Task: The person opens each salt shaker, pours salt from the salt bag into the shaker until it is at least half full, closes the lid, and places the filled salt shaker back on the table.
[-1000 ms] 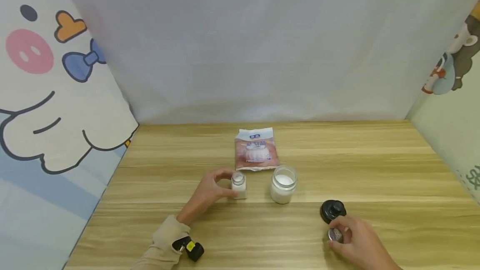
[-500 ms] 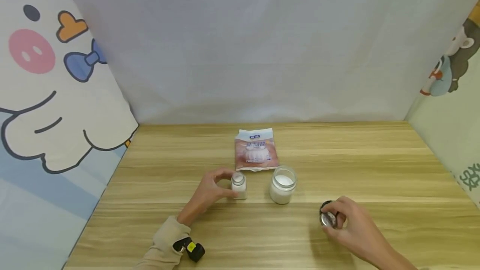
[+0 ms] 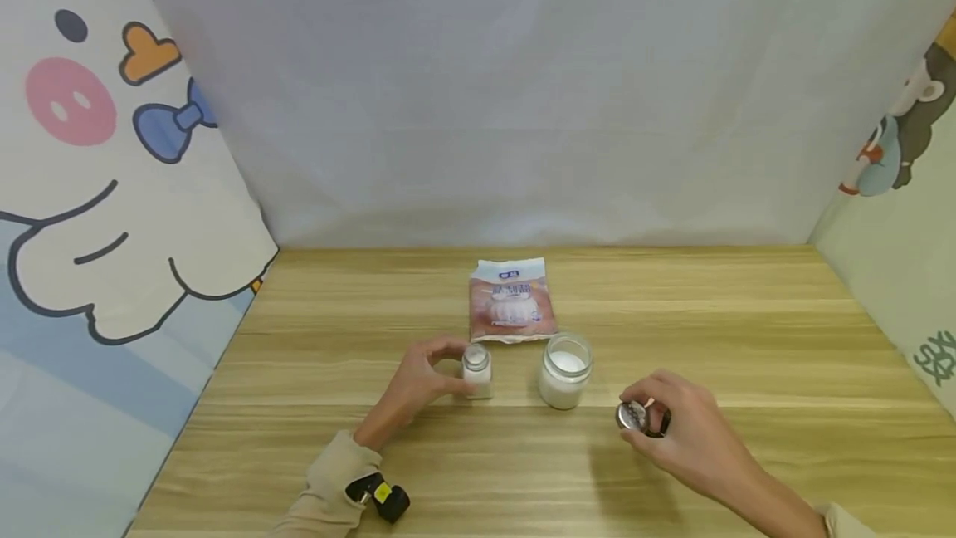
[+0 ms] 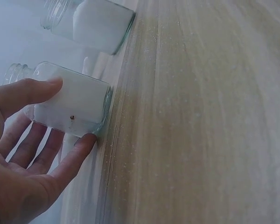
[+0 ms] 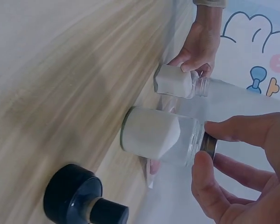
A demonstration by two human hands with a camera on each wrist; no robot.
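My left hand (image 3: 420, 379) holds a small square glass bottle (image 3: 477, 376) upright on the table, its threaded mouth uncovered. White grains fill much of the bottle (image 4: 72, 95), and the thumb lies along one face of it in the left wrist view. Between thumb and fingertips my right hand (image 3: 689, 434) pinches a small round metal cap (image 3: 632, 416), raised over the table. To the left of that cap stands a wider, uncovered glass jar (image 3: 563, 376) of white grains. Behind the right fingers, a black knobbed lid (image 5: 74, 196) sits on the table, mostly hidden in the head view.
A pink and white printed packet (image 3: 513, 303) lies flat behind the bottle and jar. The wooden table (image 3: 373, 297) meets a pale cloth backdrop (image 3: 523, 106) at its far edge. Cartoon-printed sheets (image 3: 97, 189) stand at the sides.
The right hand has moved left and away from the body with the metal cap, passing over the black lid towards the wide jar. The left hand keeps its hold on the bottle.
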